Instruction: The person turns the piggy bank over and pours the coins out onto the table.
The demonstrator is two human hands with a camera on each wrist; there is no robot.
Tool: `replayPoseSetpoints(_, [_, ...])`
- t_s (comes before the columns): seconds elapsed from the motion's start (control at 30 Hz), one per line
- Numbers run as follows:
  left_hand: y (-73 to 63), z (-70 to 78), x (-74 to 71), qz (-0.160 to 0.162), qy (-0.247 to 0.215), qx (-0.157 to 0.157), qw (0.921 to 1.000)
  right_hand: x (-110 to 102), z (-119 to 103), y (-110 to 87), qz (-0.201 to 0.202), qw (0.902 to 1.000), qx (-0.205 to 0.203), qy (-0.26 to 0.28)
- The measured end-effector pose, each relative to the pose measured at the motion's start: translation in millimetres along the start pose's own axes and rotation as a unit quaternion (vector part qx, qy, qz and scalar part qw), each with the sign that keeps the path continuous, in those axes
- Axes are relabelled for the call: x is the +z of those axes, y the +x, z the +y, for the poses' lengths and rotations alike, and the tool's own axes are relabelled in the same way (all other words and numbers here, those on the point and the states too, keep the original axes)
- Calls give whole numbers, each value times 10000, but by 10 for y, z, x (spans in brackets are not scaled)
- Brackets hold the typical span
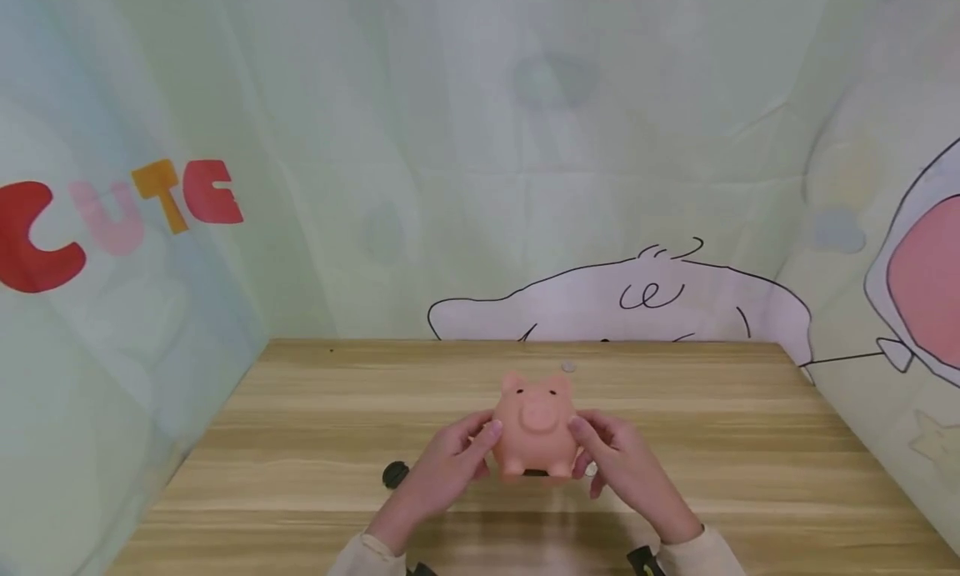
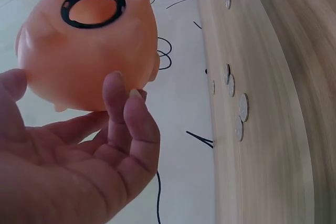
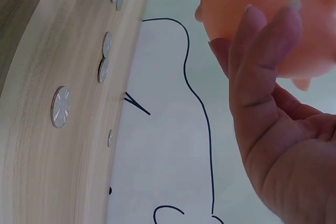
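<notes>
A pink piggy bank [image 1: 537, 430] is held up over the table, its snout toward the head camera. My left hand [image 1: 448, 459] grips one side, thumb on the front. On the opposite side my right hand [image 1: 622, 459] grips it the same way. In the left wrist view a black ring [image 2: 67, 14] surrounds a round hole in the bank's underside. Part of that ring also shows at the top of the right wrist view. A small black round piece [image 1: 395, 474] lies on the table beside my left wrist.
The wooden table [image 1: 315, 443] carries several silver coins [image 2: 244, 107], some overlapping. One coin [image 1: 568, 366] lies near the back edge, and another coin [image 1: 591, 469] shows beside my right fingers. A printed cloth backdrop [image 1: 480, 184] stands behind and along both sides.
</notes>
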State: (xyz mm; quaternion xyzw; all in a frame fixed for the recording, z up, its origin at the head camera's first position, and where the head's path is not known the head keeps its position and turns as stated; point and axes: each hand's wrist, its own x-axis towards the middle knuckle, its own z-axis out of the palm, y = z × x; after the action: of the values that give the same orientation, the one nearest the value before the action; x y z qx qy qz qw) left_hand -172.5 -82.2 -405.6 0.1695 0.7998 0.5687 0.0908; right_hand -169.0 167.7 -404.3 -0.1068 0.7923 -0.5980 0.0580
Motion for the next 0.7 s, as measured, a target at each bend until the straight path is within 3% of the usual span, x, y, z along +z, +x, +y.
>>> replayPoseSetpoints(0.17, [-6,20,8,-69,-122,62,9999,-4,10,3,-32,9999,-150,69])
replayPoseSetpoints(0.4, [11,7,-17,178,-4,108,9998,-3,-6,8,-304,9980,-552,46])
replayPoseSetpoints(0.7, [-1,-4,-40,0,-406,171,9990,-31,34,2,-363,9935,-944,-515])
